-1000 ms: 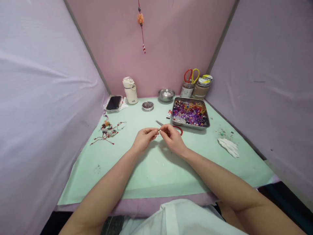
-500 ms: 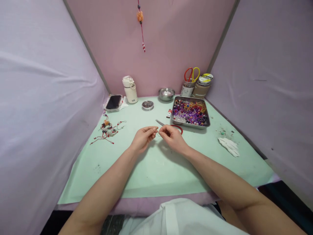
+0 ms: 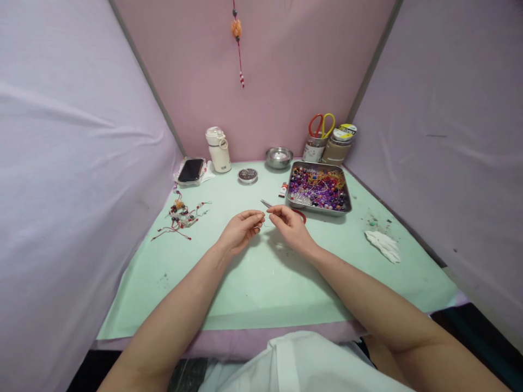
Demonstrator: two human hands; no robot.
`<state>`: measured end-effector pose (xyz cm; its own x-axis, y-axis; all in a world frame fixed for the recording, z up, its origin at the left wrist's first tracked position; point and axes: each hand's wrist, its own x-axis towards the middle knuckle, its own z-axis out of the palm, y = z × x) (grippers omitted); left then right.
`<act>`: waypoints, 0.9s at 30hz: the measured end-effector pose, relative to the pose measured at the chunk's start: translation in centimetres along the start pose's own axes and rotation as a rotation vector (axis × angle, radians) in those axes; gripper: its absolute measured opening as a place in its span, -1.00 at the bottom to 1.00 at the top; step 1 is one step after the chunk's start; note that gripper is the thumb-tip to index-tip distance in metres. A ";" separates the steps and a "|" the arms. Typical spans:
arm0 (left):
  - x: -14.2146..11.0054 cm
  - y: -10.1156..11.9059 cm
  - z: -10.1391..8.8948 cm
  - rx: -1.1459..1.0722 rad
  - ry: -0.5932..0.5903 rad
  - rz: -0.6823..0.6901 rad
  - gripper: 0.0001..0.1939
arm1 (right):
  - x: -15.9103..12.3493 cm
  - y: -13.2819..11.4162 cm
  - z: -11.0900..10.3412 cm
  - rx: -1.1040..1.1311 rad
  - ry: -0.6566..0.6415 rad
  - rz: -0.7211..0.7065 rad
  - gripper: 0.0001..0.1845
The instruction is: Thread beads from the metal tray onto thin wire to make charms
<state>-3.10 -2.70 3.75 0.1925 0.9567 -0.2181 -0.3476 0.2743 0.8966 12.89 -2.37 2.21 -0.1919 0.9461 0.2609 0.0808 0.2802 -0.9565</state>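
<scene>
My left hand [image 3: 240,230] and my right hand [image 3: 289,224] meet over the middle of the green table [image 3: 261,272], fingertips pinched and almost touching. Between them runs a very thin pale thread [image 3: 266,224], too fine to follow. Just behind my right hand lie scissors with red handles [image 3: 267,205], partly hidden by my fingers. A metal tray of purple, red and dark beads [image 3: 318,189] stands right behind my right hand.
At the back stand a cream flask [image 3: 218,149], a phone [image 3: 190,170], a small round tin [image 3: 247,175], a steel bowl [image 3: 278,157] and jars holding scissors [image 3: 321,126]. Finished beaded cords [image 3: 181,215] lie at left, white scraps [image 3: 382,245] at right. A tassel charm [image 3: 237,32] hangs on the wall.
My right hand's fingertips have drawn slightly away from my left hand and lifted a little. Both hands stay pinched in the same spot.
</scene>
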 end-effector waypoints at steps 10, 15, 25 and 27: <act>0.1 -0.5 0.2 0.181 0.004 0.076 -0.79 | 0.2 0.3 -0.1 -0.079 0.001 -0.087 -0.82; -0.1 -0.5 0.2 0.230 0.017 0.094 -0.79 | 0.2 0.7 -0.1 -0.091 0.003 -0.095 -0.82; 0.1 -1.0 0.2 0.532 0.137 0.363 -0.89 | 0.1 0.2 0.0 -0.193 -0.028 -0.122 -0.85; 0.0 -0.9 0.3 0.577 0.171 0.403 -0.90 | 0.1 0.1 -0.1 -0.210 -0.029 -0.139 -0.85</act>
<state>-2.49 -3.01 3.04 -0.0112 0.9874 0.1578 0.1875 -0.1529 0.9703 12.93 -2.23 2.17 -0.2433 0.8920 0.3809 0.2522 0.4373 -0.8632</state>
